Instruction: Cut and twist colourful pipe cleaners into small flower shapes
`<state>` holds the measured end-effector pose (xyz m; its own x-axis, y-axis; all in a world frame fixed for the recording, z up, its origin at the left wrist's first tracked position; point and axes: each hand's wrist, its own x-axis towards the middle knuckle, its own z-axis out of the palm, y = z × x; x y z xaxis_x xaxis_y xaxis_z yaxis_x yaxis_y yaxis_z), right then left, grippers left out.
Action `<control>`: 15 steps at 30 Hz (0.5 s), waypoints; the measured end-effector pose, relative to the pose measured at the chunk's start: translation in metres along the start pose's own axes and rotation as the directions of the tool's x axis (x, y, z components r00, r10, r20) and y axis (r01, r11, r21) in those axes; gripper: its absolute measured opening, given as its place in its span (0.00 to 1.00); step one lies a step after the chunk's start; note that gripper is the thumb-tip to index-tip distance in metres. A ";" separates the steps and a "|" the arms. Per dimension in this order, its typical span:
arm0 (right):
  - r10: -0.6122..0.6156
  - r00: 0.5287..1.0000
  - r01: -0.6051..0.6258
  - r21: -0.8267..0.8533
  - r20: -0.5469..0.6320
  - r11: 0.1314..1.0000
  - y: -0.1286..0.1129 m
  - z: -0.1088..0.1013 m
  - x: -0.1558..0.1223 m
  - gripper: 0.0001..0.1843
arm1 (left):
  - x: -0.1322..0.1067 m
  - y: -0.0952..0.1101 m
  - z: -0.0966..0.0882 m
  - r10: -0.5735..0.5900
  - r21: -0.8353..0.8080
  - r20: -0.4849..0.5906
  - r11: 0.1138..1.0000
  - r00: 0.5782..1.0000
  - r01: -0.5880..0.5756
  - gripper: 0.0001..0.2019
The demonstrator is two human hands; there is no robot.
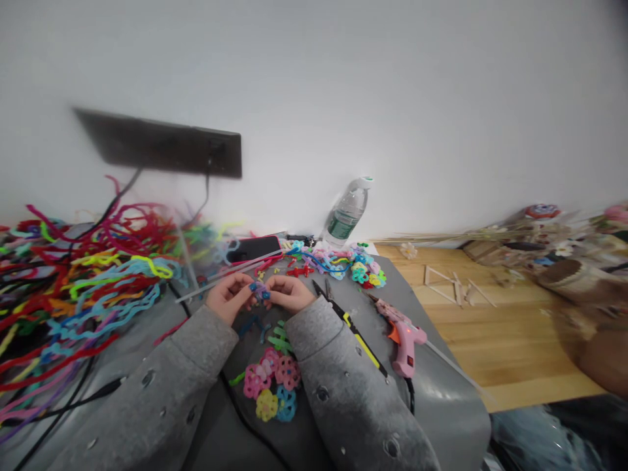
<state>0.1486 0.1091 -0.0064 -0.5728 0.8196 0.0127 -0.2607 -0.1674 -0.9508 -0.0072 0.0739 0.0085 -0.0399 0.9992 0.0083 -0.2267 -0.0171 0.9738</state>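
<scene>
Between my fingertips is a small purple-and-blue pipe-cleaner piece (260, 290). My left hand (229, 296) pinches it from the left, and my right hand (291, 292) pinches its right side. The fingers partly cover it, so its full shape is hidden. Below the hands, blue pipe-cleaner bits (252, 323) lie on the grey table cover (454, 418). Nearer to me sits a cluster of pipe-cleaner flowers in pink (257, 381), yellow (267, 405) and blue (286, 403). A green pipe-cleaner shape (280, 338) lies just above them. Small red pieces (300, 271) are beyond my right hand.
Loose pipe cleaners (112, 281) are heaped at left. A pink glue gun (405, 343) and black-yellow pliers (360, 340) lie right of my right forearm. Behind stand a tilted water bottle (347, 212) and a phone (255, 249). A person's arm (606, 356) shows at far right.
</scene>
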 end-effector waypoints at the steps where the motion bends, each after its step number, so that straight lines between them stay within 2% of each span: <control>1: -0.006 1.000 0.006 0.002 -0.001 1.000 0.000 0.000 0.000 0.21 | -0.001 0.001 0.000 0.030 0.014 0.005 0.999 1.000 -0.030 0.09; 5: -0.051 0.996 0.053 0.032 -0.076 0.998 0.002 -0.001 0.001 0.19 | -0.002 0.002 0.001 0.186 0.132 0.028 0.973 0.982 -0.188 0.08; 8: -0.061 0.992 0.066 0.045 -0.109 0.997 0.001 -0.002 0.002 0.18 | -0.002 0.002 0.000 0.259 0.223 0.066 0.937 0.964 -0.268 0.06; 15: -0.038 0.999 0.038 0.017 -0.003 0.999 -0.003 -0.001 -0.002 0.17 | -0.001 0.000 -0.002 0.358 0.297 0.122 0.877 0.926 -0.378 0.03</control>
<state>0.1506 0.1085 -0.0041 -0.5597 0.8273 0.0479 -0.2957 -0.1453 -0.9442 -0.0091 0.0726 0.0077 0.0004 0.9234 0.3838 0.1048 -0.3818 0.9183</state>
